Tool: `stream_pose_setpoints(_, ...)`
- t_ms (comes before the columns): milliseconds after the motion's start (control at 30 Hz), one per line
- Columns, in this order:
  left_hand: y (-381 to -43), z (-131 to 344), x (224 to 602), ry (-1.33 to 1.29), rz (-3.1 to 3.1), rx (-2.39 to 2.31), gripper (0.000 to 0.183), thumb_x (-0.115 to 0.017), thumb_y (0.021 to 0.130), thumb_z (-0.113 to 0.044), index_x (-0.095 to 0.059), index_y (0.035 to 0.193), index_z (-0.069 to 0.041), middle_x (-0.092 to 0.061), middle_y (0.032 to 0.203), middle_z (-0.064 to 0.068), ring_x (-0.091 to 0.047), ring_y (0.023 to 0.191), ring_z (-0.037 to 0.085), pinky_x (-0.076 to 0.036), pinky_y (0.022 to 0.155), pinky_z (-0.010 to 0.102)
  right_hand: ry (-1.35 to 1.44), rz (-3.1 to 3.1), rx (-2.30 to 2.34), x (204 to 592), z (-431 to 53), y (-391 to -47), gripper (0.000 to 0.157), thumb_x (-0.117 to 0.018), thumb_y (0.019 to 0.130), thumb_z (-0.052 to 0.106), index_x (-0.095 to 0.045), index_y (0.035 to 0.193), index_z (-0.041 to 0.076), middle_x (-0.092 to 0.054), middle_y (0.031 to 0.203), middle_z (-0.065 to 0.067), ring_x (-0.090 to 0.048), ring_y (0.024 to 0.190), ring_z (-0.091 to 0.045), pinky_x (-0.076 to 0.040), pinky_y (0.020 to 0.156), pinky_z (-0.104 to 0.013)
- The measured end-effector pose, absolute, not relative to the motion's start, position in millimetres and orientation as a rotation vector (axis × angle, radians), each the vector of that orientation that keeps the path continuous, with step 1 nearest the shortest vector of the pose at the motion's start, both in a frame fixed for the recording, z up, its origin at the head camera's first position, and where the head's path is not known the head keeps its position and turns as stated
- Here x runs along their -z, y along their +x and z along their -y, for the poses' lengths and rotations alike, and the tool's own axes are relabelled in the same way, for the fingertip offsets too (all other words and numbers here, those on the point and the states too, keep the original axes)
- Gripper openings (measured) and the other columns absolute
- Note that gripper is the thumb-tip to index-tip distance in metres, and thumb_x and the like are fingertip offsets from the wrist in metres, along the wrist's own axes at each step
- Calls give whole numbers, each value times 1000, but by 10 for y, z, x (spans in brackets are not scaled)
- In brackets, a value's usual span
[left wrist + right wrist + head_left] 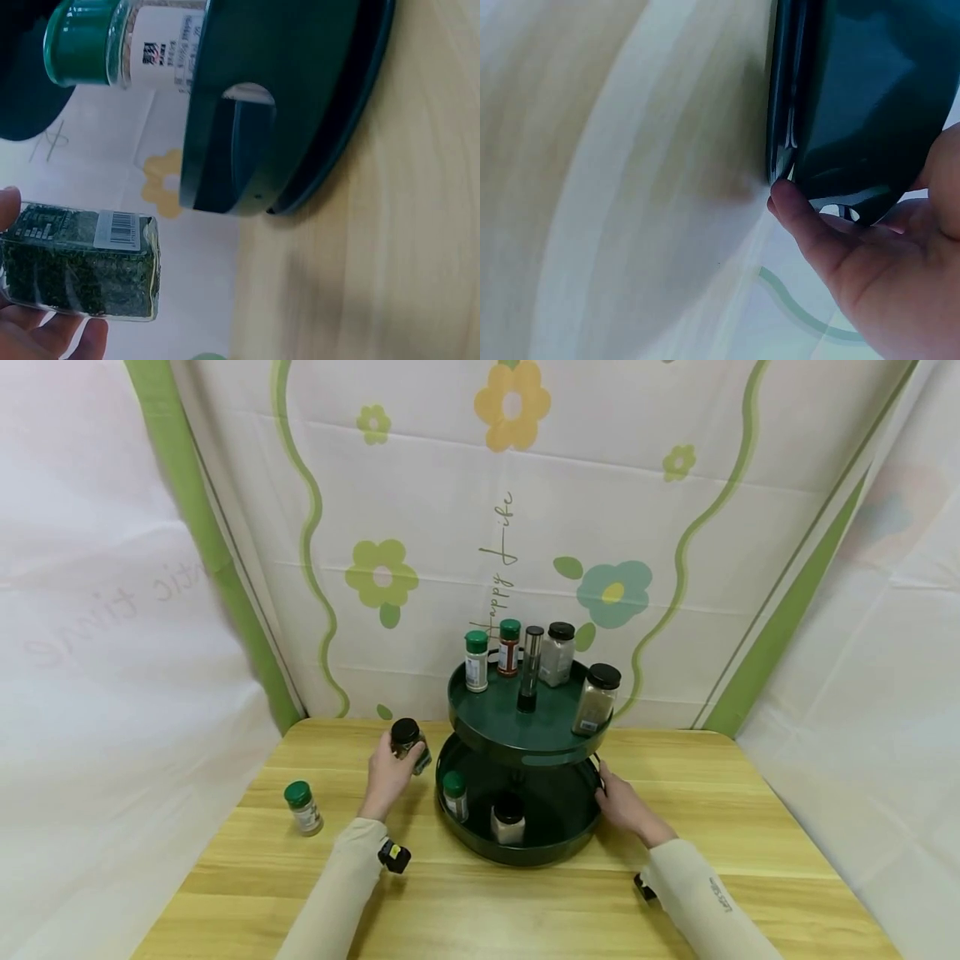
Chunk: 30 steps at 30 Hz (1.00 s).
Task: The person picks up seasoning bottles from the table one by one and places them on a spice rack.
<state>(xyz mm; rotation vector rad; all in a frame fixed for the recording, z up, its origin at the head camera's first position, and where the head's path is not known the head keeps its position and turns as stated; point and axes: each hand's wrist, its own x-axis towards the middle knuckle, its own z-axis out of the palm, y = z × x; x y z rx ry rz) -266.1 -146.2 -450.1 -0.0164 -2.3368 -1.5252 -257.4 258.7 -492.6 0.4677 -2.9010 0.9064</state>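
Observation:
My left hand (385,782) holds a square glass jar (82,262) of dried green herbs with a black lid, just left of a dark green two-tier round rack (491,742). The jar is tilted in the head view, apart from the rack. My right hand (628,806) grips the right rim of the rack's lower tray (877,112), by a cutout in its wall. In that lower tray are a green-capped spice bottle (454,800) and a black-lidded jar (509,829). Fingertips behind the right rim are partly hidden.
The upper tray carries two green-capped bottles (476,670), two black-lidded jars (597,703) and a slim silver-and-black cylinder (531,664). Another green-capped bottle (305,814) stands on the wooden table (480,910), left of my left hand. A flowered curtain (450,502) hangs behind.

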Motion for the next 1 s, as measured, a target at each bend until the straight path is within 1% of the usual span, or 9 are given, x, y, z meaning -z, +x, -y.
stream_pose_setpoints(133, -2633, 1394, 4473, -80, 2311, 1516, 47, -67, 89, -30, -50, 124, -4, -57, 120, 21, -52, 115, 38, -43, 93, 52, 534, 2866, -970, 4932, -2625, -2587, 55, -39, 96, 2, -15, 140, -21, -29, 136, -43, -34, 123, -53, -30, 100, -59)
stream_pose_setpoints(167, -2625, 1375, 4465, -93, 2305, 1517, 46, -68, 89, -30, -51, 123, -4, -58, 119, 21, -52, 115, 38, -43, 92, 52, 557, 2850, -949, 4930, -2636, -2585, 55, -39, 97, 4, -16, 141, -20, -31, 134, -43, -37, 122, -52, -33, 100, -56)
stream_pose_setpoints(333, -2601, 1291, 4448, -152, 2290, 1537, 41, -69, 88, -24, -52, 119, -3, -59, 117, 21, -54, 113, 38, -43, 92, 53, 600, 2807, -925, 4935, -2663, -2614, 55, -40, 96, 5, -19, 141, -19, -38, 130, -43, -42, 117, -52, -37, 96, -56)
stream_pose_setpoints(367, -2599, 1276, 4441, -164, 2289, 1545, 40, -69, 88, -23, -52, 118, -3, -60, 116, 21, -54, 113, 38, -43, 92, 53, 592, 2810, -920, 4939, -2661, -2625, 54, -40, 96, 5, -19, 141, -19, -39, 129, -42, -42, 117, -52, -37, 96, -56)
stream_pose_setpoints(400, -2597, 1262, 4437, -173, 2292, 1549, 38, -69, 88, -22, -53, 117, -3, -60, 115, 21, -54, 112, 38, -43, 92, 54, 576, 2819, -949, 4944, -2658, -2640, 54, -41, 96, 3, -20, 141, -19, -38, 131, -42, -41, 119, -52, -34, 97, -59)
stream_pose_setpoints(467, -2597, 1239, 4431, -189, 2300, 1546, 36, -69, 88, -20, -53, 115, -3, -61, 114, 20, -55, 111, 39, -43, 92, 54, 554, 2835, -931, 4950, -2653, -2660, 53, -41, 96, 1, -20, 141, -19, -40, 131, -40, -42, 119, -51, -35, 97, -58)
stream_pose_setpoints(600, -2599, 1194, 4436, -219, 2312, 1563, 35, -70, 87, -18, -54, 115, -4, -61, 114, 18, -56, 110, 38, -43, 92, 53, 526, 2856, -915, 4936, -2657, -2678, 53, -42, 96, 0, -21, 141, -19, -42, 131, -38, -46, 117, -48, -38, 95, -55)
stream_pose_setpoints(733, -2606, 1160, 4469, -256, 2321, 1583, 39, -70, 87, -19, -54, 120, -4, -61, 117, 16, -55, 111, 37, -43, 93, 51, 522, 2843, -943, 4937, -2668, -2707, 54, -44, 95, 0, -22, 141, -17, -44, 130, -38, -48, 114, -48, -39, 94, -55)
stream_pose_setpoints(1000, -2616, 1110, 4580, -347, 2348, 1533, 44, -69, 88, -17, -52, 126, -2, -60, 117, 17, -56, 109, 35, -45, 91, 50, 535, 2831, -965, 4963, -2696, -2750, 53, -44, 96, 0, -23, 142, -15, -45, 129, -37, -51, 112, -47, -41, 91, -55)
